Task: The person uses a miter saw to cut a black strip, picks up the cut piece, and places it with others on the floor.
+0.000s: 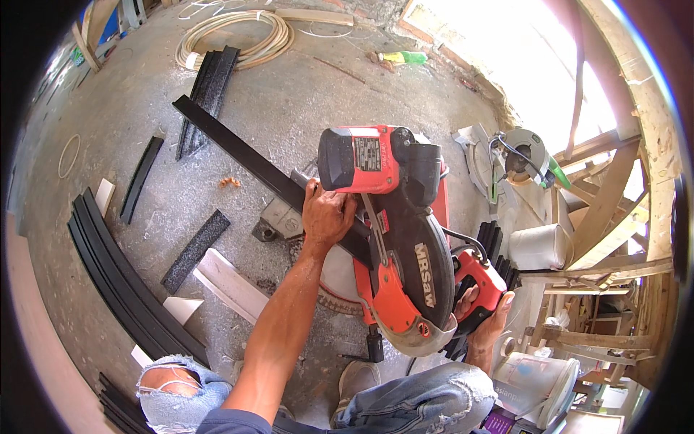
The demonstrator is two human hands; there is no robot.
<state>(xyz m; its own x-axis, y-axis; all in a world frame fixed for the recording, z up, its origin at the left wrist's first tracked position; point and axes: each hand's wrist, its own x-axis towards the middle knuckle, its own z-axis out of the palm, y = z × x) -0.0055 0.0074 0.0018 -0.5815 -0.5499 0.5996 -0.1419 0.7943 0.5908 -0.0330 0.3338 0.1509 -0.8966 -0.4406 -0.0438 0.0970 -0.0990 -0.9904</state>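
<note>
A red and black miter saw (416, 239) stands on the floor in front of me. My right hand (489, 322) is closed round its red and black handle (483, 289). A long black moulding strip (242, 152) lies slantwise across the saw's base, its far end reaching up and left over the floor. Close to the saw head, my left hand (327, 218) is closed on the strip, its fingertips partly hidden behind the motor housing (358, 159). The head and blade guard cover the strip's near end, and I cannot see whether the blade touches it.
Several long black mouldings (119, 260) lie at the left, with short black offcuts (195, 249) and white offcuts (230, 286) nearby. A coiled hose (238, 40) rests at the back. Right of the saw are another circular saw (524, 159), a white bucket (538, 246) and wooden framing (607, 195).
</note>
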